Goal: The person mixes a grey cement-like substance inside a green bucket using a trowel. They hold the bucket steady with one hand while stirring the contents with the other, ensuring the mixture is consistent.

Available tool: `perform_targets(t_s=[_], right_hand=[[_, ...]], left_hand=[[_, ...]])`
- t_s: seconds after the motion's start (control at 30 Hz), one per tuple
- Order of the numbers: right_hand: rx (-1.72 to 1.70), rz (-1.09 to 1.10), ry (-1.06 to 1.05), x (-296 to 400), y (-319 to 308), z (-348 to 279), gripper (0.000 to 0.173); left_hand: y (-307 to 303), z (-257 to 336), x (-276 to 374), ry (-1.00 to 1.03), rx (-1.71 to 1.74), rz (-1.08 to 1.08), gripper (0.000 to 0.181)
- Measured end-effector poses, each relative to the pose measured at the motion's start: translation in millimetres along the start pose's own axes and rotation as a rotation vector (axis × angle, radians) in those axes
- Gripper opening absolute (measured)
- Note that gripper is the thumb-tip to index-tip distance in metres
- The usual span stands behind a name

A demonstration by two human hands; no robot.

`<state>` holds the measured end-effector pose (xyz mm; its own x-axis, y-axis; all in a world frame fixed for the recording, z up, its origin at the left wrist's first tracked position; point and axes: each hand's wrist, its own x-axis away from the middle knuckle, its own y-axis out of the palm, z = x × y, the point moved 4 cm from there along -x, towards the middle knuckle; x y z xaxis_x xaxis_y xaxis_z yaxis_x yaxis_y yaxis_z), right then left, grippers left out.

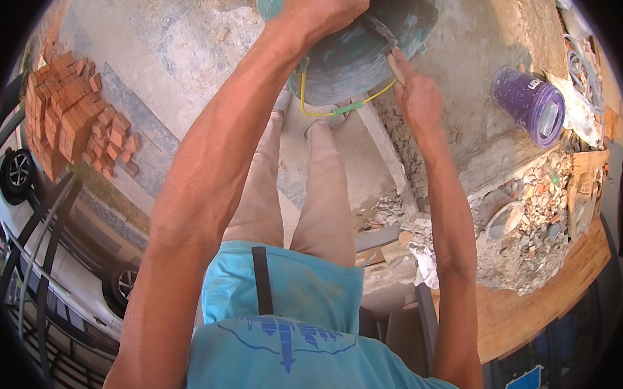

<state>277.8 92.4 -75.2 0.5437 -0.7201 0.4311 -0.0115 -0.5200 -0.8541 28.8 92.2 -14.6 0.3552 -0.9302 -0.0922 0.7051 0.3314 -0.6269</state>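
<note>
A green, mortar-smeared bucket [336, 72] is tipped in front of me at the top of the view, its mouth towards me. My left hand [326, 7] is closed at the bucket's upper part; whether it grips the rim or something else cannot be made out. In my right hand [418, 93] is the wooden handle of a trowel [381, 32], whose metal blade lies inside the bucket against its wall. The bucket's yellow wire handle with a green grip [348, 109] hangs down below the mouth, above my feet.
On the left, a stack of red bricks [72, 111] lies beside loose ones, with a parked car [57, 268] behind bars. To the right stand a purple bucket [528, 107], rubble [540, 197] and a wooden board [544, 300]. A narrow raised strip [387, 151] crosses the floor near my legs.
</note>
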Motion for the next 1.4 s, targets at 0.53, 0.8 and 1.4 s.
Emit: perform_targets(t_s=[0.53, 0.8, 1.4], right_hand=[[-0.324, -0.074, 0.065, 6.2, 44.6, -18.5, 0.06], [-0.795, -0.186, 0.083, 11.4, 85.2, -38.3, 0.062], [-0.543, -0.083, 0.042, 2.6, 76.4, -32.4, 0.062]], left_hand=[[2.3, 4.4, 6.7, 0.037, 0.01, -0.024, 0.05], [7.8, 8.4, 7.9, -0.052, -0.032, -0.061, 0.049], [-15.1, 2.9, 0.6, -0.018, 0.106, -0.038, 0.053]])
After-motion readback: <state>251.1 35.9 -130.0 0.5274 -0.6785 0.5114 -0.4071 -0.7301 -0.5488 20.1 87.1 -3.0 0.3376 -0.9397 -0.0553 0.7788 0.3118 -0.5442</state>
